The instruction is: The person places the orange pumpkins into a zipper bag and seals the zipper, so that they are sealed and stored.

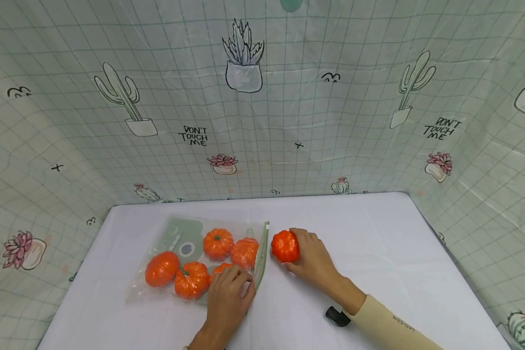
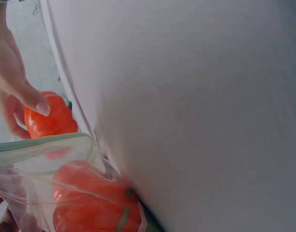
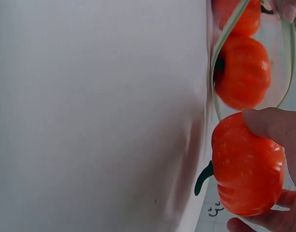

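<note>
My right hand (image 1: 316, 262) grips a small orange-red toy pumpkin (image 1: 284, 246) just right of the bag's mouth. In the right wrist view, thumb and fingers lie on both sides of this pumpkin (image 3: 248, 166), its dark green stem sticking out. A clear zip bag (image 1: 262, 255) with a green strip along its edge lies on its side, holding several more orange pumpkins (image 1: 218, 244). With its fingers my left hand (image 1: 229, 296) pinches the bag's edge, partly covering one pumpkin inside. The right wrist view shows the mouth parted, a bagged pumpkin (image 3: 243, 72) right behind it.
A white cloth covers the table (image 1: 376, 233). Near the right forearm lies a small black object (image 1: 337, 316), its kind unclear. A grid-patterned curtain (image 1: 280, 112) with cactus drawings hangs behind the table and at both sides.
</note>
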